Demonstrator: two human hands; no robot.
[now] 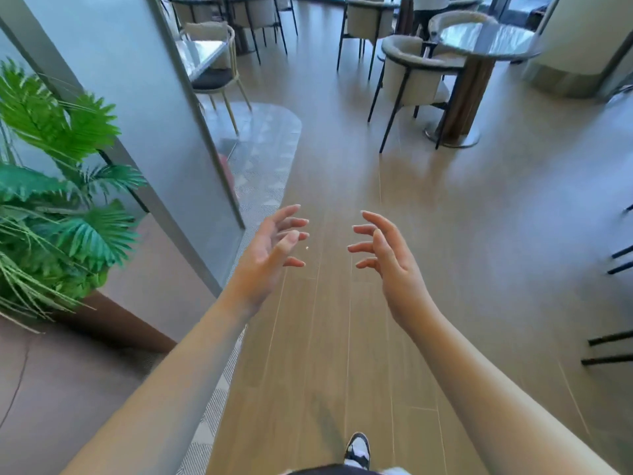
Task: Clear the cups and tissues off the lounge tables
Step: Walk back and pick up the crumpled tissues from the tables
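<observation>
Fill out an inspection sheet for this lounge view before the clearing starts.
Surface: round table at upper right, glossy top; no cups or tissues seen on the visible part. A second table shows past the partition.
Job's things: nothing seen.
Clutter: small white speck on the wooden floor.
Grippers: left hand and right hand raised over the floor, fingers spread, holding nothing.
Cables: nothing seen.
Surroundings: potted plant at left by a glass partition; cushioned chairs around the round table; a shoe at the bottom edge.
</observation>
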